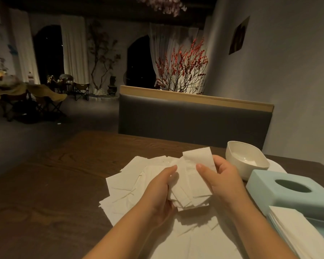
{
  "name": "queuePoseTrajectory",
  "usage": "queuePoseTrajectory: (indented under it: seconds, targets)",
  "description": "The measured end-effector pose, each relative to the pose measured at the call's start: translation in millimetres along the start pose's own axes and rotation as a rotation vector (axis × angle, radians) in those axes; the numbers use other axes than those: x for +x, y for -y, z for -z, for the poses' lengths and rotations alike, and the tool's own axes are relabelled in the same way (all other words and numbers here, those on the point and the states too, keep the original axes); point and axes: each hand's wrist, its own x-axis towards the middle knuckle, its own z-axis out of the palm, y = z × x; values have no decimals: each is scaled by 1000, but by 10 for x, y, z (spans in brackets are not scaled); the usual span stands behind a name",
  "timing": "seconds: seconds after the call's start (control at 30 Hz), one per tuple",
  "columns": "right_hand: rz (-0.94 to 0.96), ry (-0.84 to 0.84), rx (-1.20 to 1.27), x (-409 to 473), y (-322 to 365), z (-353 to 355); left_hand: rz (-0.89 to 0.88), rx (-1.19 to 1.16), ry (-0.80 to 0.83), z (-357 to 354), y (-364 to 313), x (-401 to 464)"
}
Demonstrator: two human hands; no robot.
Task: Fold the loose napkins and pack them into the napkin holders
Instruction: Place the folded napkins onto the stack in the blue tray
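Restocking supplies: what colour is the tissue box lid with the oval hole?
Pale blue-green lid, head view.

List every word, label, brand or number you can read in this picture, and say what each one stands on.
None can be read.
The light blue tissue box cover, the white bowl and the napkins, including the folded bundle held by the left hand and right hand, are all plain.
The dark wall picture is too dim to tell.

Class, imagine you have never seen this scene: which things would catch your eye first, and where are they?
Two hands, left hand and right hand, hold a bundle of folded napkins at the centre, above a spread of loose napkins on the dark wooden table. To the right sit a pale blue tissue box and a white bowl.
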Motion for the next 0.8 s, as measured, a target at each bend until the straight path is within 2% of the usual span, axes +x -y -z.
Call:
queuePoseTrajectory:
  seconds: [0.13, 0.37, 0.47, 0.57, 0.67, 0.8]
  targets:
    - [-1, 125, -80, 17, -20, 106, 44, 18, 7, 45, -6, 9]
    - [241, 42, -407, 18, -35, 158, 74, 52, 42, 92, 18, 24]
    - [218, -3, -251, 22, -5, 214, 71, 82, 42, 107, 15, 18]
    - [44, -84, 66, 55, 43, 294, 39, 76, -6, 101, 15, 26]
    - [-179, 17, 312, 41, 52, 269, 1, 16, -54, 64, 21, 31]
    - [-220, 172, 266, 19, 38, 198, -27, -27, -82, 55, 10, 28]
